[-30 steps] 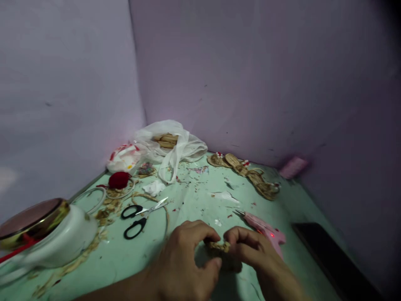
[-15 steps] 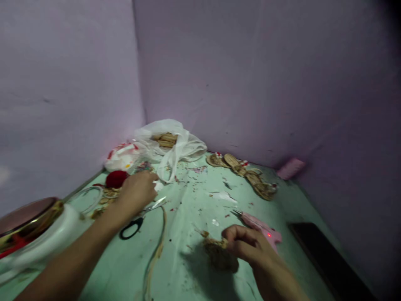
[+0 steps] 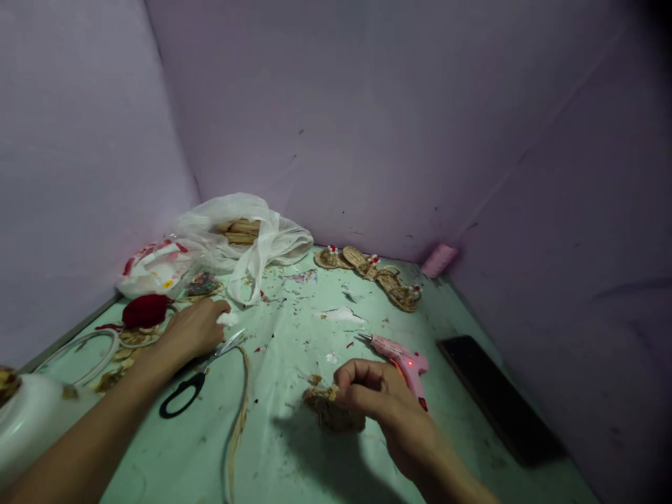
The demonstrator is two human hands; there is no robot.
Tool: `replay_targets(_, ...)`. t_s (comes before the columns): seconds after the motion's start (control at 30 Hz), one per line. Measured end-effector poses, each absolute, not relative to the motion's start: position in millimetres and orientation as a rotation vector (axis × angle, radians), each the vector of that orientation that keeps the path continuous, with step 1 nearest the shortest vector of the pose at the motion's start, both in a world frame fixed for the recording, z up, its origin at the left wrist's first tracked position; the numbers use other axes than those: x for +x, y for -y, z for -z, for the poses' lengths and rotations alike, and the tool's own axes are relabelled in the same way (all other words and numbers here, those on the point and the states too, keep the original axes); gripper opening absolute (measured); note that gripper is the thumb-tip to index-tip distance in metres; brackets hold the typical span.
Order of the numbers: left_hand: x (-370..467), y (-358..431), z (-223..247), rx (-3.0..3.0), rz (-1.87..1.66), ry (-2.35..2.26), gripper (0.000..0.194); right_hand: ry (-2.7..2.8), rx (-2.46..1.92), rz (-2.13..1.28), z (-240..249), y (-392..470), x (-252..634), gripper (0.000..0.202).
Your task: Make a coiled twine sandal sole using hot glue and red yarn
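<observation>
My right hand point(image 3: 375, 395) pinches the upper edge of a small brown woven straw piece point(image 3: 333, 414), holding it just over the green table. My left hand point(image 3: 195, 327) reaches to the far left with its fingers curled downward. A crumpled white scrap point(image 3: 227, 319) shows at its fingertips. Whatever those fingers hold is hidden. Black-handled scissors point(image 3: 182, 397) lie open beneath and beside that wrist, blades pointing away. A long flat straw strip point(image 3: 241, 413) curves between the hands. Just beyond my right hand lies a pink glue gun point(image 3: 402, 355) with its red light lit.
Small woven straw slippers point(image 3: 396, 288) with red and white beads lie by the back wall. A white plastic bag point(image 3: 286, 241) holds straw bundles point(image 3: 240, 231). Dark red yarn point(image 3: 145, 311) and a white ring point(image 3: 113, 350) sit left. A phone point(image 3: 498, 399) and pink spool point(image 3: 439, 260) are right.
The view has turned right, so everything sits further left in it. My left hand stays low by the white scrap and scissors. My right hand keeps its pinch on the woven straw piece.
</observation>
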State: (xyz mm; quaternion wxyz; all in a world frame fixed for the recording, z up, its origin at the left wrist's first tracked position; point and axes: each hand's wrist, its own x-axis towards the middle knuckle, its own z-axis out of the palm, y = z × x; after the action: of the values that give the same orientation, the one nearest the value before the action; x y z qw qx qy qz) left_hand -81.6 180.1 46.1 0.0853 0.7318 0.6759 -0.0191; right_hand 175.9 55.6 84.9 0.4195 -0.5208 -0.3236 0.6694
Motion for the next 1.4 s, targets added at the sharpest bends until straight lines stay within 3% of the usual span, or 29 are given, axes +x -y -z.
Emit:
replay_targets(0.13, -77, -166, -72, 2.208, -0.102, -2.182, 0.041, 0.813, -1.321, -1.656, -84, -57, 176, 0.006)
replay_targets(0.2, -72, -152, -88, 2.288, -0.461, -2.2, 0.039, 0.819, -1.337, -1.66, -83, -57, 176, 0.006)
replay_targets(0.27, -63, -137, -101, 2.34, -0.871, -1.919, 0.031, 0.825, -1.339, -1.672, -83, -57, 175, 0.008)
replay_targets(0.37, -39, -114, -110, 2.306, -1.019, -1.355, 0.019, 0.848, -1.378, -1.656, -86, -56, 173, 0.014)
replay_targets(0.53, 4, -89, -112, 2.211, -0.972, -0.863, 0.021, 0.92, -1.36, -1.644, -89, -53, 171, 0.021)
replay_targets(0.73, 16, -78, -106, 2.316, -0.802, -0.766, 0.027, 0.924, -1.324, -1.648, -81, -55, 175, 0.01)
replay_targets(0.97, 6, -80, -80, 2.513, -1.067, -0.657, 0.032, 0.94, -1.299, -1.627, -74, -58, 178, 0.017)
replay_targets(1.23, 8, -86, -68, 2.306, -1.199, -0.515, 0.031, 1.334, -1.171, -1.405, -66, -55, 184, 0.015)
replay_targets(1.4, 6, -87, -58, 2.305, -1.311, -0.627, 0.031, 1.491, -1.148, -1.261, -57, -57, 183, 0.035)
